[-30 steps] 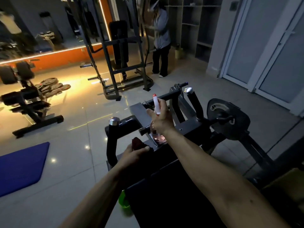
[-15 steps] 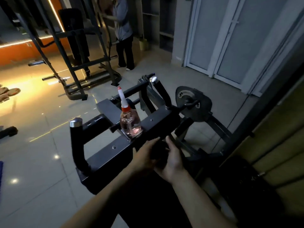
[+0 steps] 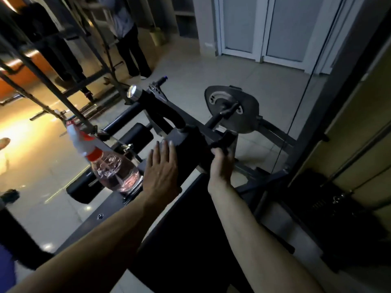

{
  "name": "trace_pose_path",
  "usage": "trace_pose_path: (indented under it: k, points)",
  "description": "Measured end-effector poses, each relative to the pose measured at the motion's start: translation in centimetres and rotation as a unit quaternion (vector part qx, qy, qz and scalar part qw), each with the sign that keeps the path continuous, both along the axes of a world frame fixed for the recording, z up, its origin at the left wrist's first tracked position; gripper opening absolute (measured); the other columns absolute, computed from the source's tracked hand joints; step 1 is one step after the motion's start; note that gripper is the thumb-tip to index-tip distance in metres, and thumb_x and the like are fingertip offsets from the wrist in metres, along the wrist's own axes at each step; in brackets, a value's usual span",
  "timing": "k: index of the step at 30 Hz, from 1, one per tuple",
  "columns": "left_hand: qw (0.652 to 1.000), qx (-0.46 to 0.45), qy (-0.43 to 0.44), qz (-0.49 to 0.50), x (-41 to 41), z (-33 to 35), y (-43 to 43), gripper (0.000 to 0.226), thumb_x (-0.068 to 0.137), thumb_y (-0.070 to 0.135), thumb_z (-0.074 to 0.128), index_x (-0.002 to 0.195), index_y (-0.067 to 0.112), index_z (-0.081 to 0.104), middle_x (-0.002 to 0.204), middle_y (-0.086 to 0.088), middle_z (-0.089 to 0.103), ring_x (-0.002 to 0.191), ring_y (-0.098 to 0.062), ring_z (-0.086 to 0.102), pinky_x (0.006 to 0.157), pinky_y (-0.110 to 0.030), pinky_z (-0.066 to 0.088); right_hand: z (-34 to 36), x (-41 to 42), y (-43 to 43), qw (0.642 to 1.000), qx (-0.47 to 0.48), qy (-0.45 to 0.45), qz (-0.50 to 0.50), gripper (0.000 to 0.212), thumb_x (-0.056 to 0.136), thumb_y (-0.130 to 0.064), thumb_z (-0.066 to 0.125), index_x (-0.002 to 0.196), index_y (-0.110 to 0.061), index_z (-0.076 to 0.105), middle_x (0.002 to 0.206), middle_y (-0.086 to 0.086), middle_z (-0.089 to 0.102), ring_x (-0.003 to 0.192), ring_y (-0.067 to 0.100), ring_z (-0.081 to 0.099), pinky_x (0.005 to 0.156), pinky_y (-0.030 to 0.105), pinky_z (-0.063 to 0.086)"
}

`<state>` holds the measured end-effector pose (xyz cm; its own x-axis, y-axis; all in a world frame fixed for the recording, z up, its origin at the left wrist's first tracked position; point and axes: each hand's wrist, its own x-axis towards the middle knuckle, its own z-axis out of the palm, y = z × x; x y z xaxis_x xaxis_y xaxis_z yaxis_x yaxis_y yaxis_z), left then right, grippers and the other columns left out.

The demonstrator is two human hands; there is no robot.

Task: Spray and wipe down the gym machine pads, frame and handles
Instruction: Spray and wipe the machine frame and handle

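Left hand flat, pressing dark cloth onto frame; right hand curled round its edge. Cloth looks limp and light: bunch it before wiping.

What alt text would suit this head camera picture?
A left hand presses flat on a dark cloth over a black gym machine, while the right hand grips the cloth's end. A spray bottle stands on the machine beside the left hand.
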<state>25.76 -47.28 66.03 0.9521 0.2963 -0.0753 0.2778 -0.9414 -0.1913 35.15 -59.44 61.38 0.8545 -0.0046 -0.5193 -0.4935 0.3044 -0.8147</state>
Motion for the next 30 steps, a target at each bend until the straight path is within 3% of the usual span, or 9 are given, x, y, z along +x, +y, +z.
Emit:
trace_pose_path:
  k: [2, 4, 11, 15, 18, 21, 26, 28, 30]
  points:
    - [1.000, 0.018, -0.004, 0.003, 0.4, -1.0, 0.1, 0.145, 0.070, 0.043, 0.089, 0.159, 0.004, -0.018, 0.169, -0.021, -0.013, 0.157, -0.037, -0.008, 0.129, -0.049, 0.006, 0.7, -0.2, 1.1, 0.984, -0.076, -0.125, 0.100, 0.060, 0.104, -0.029, 0.059, 0.158, -0.017, 0.036, 0.160, 0.004, 0.036, 0.141, 0.020, 0.040, 0.111, 0.031, 0.037]
    - [0.999, 0.029, -0.027, 0.000, 0.4, -1.9, 0.3, 0.136, 0.075, 0.034, 0.087, 0.160, 0.005, -0.015, 0.169, -0.020, -0.010, 0.158, -0.037, -0.003, 0.128, -0.048, 0.012, -1.4, -1.1, 2.4, 0.965, -0.109, -0.205, 0.126, 0.064, 0.107, -0.031, 0.055, 0.162, -0.016, 0.028, 0.169, 0.006, 0.025, 0.152, 0.018, 0.029, 0.119, 0.023, 0.028]
    - [0.999, 0.026, -0.037, 0.001, 0.4, -2.6, 0.5, 0.127, 0.082, 0.028, 0.081, 0.160, 0.008, -0.016, 0.169, -0.020, -0.010, 0.157, -0.037, -0.002, 0.128, -0.050, 0.015, -4.7, 1.5, 2.3, 0.929, -0.214, -0.274, 0.125, 0.046, 0.105, -0.016, 0.053, 0.150, -0.010, 0.051, 0.155, 0.007, 0.039, 0.139, 0.023, 0.047, 0.109, 0.022, 0.038]
    - [0.999, 0.020, -0.048, 0.001, 0.5, -2.5, 0.3, 0.125, 0.080, 0.027, 0.082, 0.162, 0.007, -0.010, 0.170, -0.021, -0.006, 0.157, -0.037, 0.001, 0.127, -0.050, 0.016, -4.6, -0.8, 3.5, 0.924, -0.251, -0.271, 0.097, 0.049, 0.103, -0.008, 0.054, 0.152, -0.013, 0.049, 0.157, 0.005, 0.035, 0.141, 0.020, 0.041, 0.115, 0.031, 0.041]
    - [0.999, 0.009, -0.043, 0.001, 0.3, -2.4, 0.4, 0.125, 0.079, 0.029, 0.081, 0.162, 0.007, -0.009, 0.170, -0.020, -0.007, 0.158, -0.036, -0.001, 0.128, -0.050, 0.014, -5.9, -5.5, 3.4, 0.893, -0.256, -0.338, 0.151, 0.054, 0.101, -0.007, 0.054, 0.153, -0.016, 0.047, 0.160, 0.008, 0.035, 0.146, 0.017, 0.032, 0.120, 0.034, 0.036]
    - [0.999, 0.012, -0.039, -0.003, 0.2, -2.2, 0.4, 0.128, 0.075, 0.026, 0.084, 0.162, 0.006, -0.008, 0.170, -0.020, -0.006, 0.158, -0.036, -0.001, 0.128, -0.050, 0.015, -7.0, -5.3, 2.0, 0.834, -0.323, -0.408, 0.183, 0.069, 0.093, 0.001, 0.064, 0.156, -0.021, 0.044, 0.161, 0.009, 0.029, 0.147, 0.015, 0.027, 0.118, 0.016, 0.026]
    - [0.999, 0.013, -0.041, 0.000, 0.2, -2.5, 0.7, 0.126, 0.078, 0.026, 0.083, 0.162, 0.007, -0.008, 0.170, -0.019, -0.003, 0.158, -0.036, 0.002, 0.127, -0.051, 0.018, -4.3, 3.5, 2.2, 0.911, -0.249, -0.325, 0.054, 0.050, 0.095, 0.008, 0.060, 0.142, -0.008, 0.060, 0.142, 0.013, 0.041, 0.122, 0.011, 0.044, 0.104, 0.011, 0.044]
    - [0.999, 0.010, -0.041, 0.005, 0.2, -2.4, 0.5, 0.125, 0.078, 0.026, 0.082, 0.162, 0.007, -0.009, 0.170, -0.019, -0.004, 0.158, -0.036, 0.001, 0.127, -0.051, 0.018, -3.8, 2.9, 2.9, 0.910, -0.258, -0.321, 0.039, 0.049, 0.095, 0.008, 0.060, 0.141, -0.007, 0.061, 0.137, 0.013, 0.045, 0.118, 0.004, 0.040, 0.097, 0.004, 0.043]
    - [0.999, 0.010, -0.040, 0.005, 0.3, -2.3, 0.3, 0.123, 0.081, 0.027, 0.080, 0.162, 0.007, -0.011, 0.170, -0.019, -0.007, 0.158, -0.036, -0.002, 0.128, -0.050, 0.015, -4.4, -0.7, 3.5, 0.895, -0.285, -0.338, 0.067, 0.051, 0.096, 0.001, 0.062, 0.145, -0.013, 0.058, 0.138, 0.011, 0.045, 0.119, 0.002, 0.038, 0.101, 0.017, 0.050]
